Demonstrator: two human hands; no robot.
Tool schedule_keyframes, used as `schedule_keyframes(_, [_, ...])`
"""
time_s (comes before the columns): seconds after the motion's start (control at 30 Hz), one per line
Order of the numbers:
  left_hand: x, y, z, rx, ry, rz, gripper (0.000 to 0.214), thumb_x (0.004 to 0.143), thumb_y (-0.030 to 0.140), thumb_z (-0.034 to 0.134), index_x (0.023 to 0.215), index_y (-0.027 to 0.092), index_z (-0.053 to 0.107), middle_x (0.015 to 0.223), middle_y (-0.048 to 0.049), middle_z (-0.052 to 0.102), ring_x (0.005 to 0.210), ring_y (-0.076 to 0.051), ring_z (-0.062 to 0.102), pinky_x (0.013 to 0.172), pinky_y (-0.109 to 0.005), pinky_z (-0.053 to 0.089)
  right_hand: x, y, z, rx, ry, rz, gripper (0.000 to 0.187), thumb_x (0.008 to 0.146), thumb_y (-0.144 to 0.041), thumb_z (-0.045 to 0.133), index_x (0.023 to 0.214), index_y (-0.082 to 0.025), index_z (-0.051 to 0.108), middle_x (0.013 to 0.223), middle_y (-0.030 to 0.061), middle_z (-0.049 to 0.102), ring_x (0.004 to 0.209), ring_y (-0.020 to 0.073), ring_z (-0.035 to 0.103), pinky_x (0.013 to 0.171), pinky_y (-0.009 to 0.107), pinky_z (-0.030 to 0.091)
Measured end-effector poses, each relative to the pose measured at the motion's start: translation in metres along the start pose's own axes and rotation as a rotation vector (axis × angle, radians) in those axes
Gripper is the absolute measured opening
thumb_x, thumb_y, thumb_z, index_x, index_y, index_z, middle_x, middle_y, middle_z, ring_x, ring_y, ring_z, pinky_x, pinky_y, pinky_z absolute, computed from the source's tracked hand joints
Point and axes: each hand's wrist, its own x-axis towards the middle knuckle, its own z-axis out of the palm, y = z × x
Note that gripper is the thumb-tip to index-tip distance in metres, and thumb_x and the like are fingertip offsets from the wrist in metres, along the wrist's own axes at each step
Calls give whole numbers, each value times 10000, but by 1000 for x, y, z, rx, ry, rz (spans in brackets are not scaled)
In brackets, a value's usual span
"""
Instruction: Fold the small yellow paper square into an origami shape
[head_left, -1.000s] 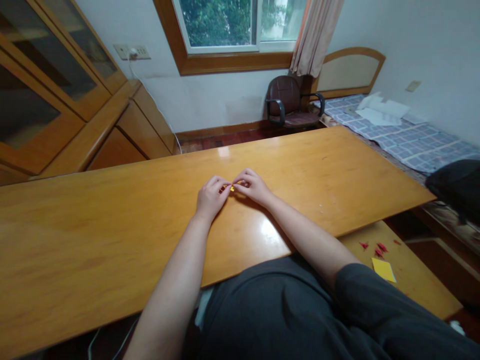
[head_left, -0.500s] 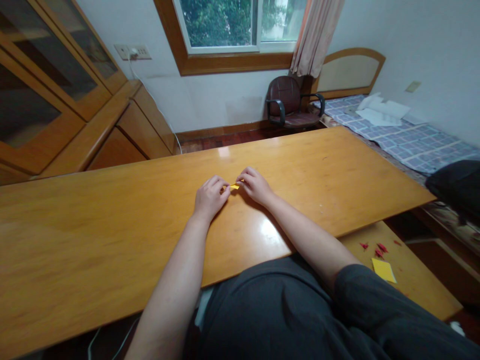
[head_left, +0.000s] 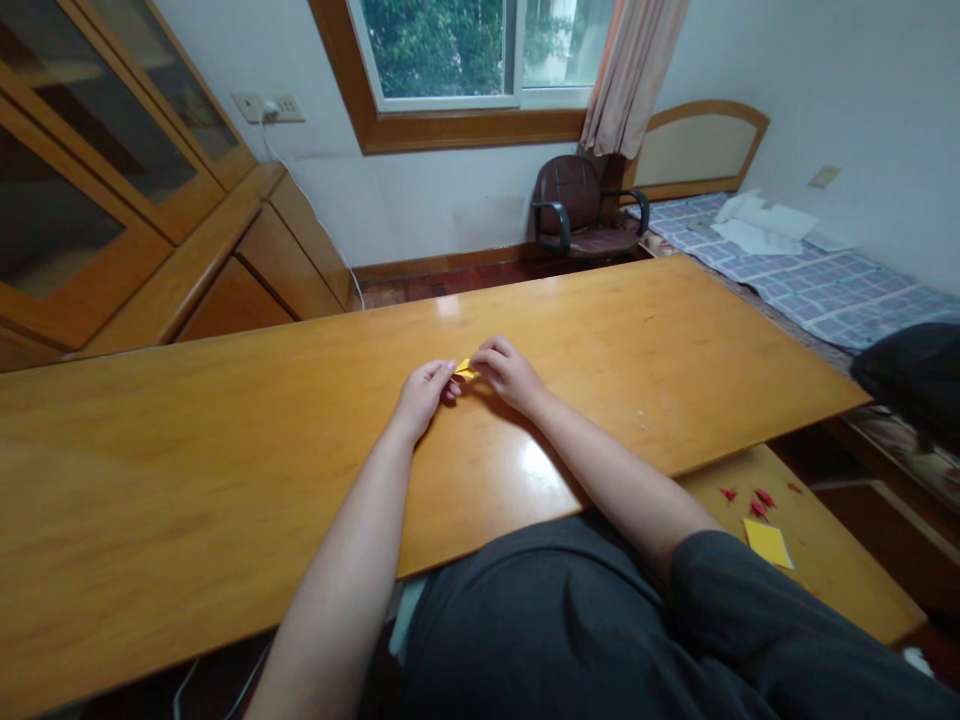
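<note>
A small piece of folded yellow paper (head_left: 466,370) is held between my two hands, just above the wooden table (head_left: 225,450). My left hand (head_left: 426,392) pinches its left end with thumb and fingers. At its right end, the fingers of my right hand (head_left: 507,372) are closed on the paper. The fingertips cover part of it, so its exact folded shape cannot be made out.
On a lower surface (head_left: 832,570) at the right lie several small red folded paper pieces (head_left: 763,498) and a yellow paper stack (head_left: 768,543). A brown armchair (head_left: 574,205) stands beyond the table. A bed (head_left: 810,270) and a black bag (head_left: 911,380) are at right.
My left hand has turned and dropped slightly, its thumb now on top of the paper. More of the folded yellow paper shows. My right hand has barely moved.
</note>
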Motion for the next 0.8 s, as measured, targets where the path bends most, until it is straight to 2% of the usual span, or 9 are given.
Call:
schedule_keyframes(0.2, [-3,3,2,-32,56,-12,393,732,542,734,802,159,680,640,-7,653,562,-112,569,580,-231,465,1,-1,0,48,-5,20,114,930,-303,624,933,-211,690,1013,76,583,989,189,578,917,354,514])
schedule_keyframes(0.4, [-5,7,5,-17,62,-26,451,691,585,760,798,153,694,668,-20,676,595,-122,593,615,-249,497,1,3,2,161,48,128,121,886,-288,662,951,-187,678,1043,70,553,891,150,604,822,317,570])
schedule_keyframes(0.8, [-3,2,4,-60,8,-27,457,670,565,792,851,151,720,734,-37,700,650,-134,619,672,-270,517,3,3,0,220,64,284,134,823,-289,701,904,-186,730,901,37,683,810,154,618,807,316,499])
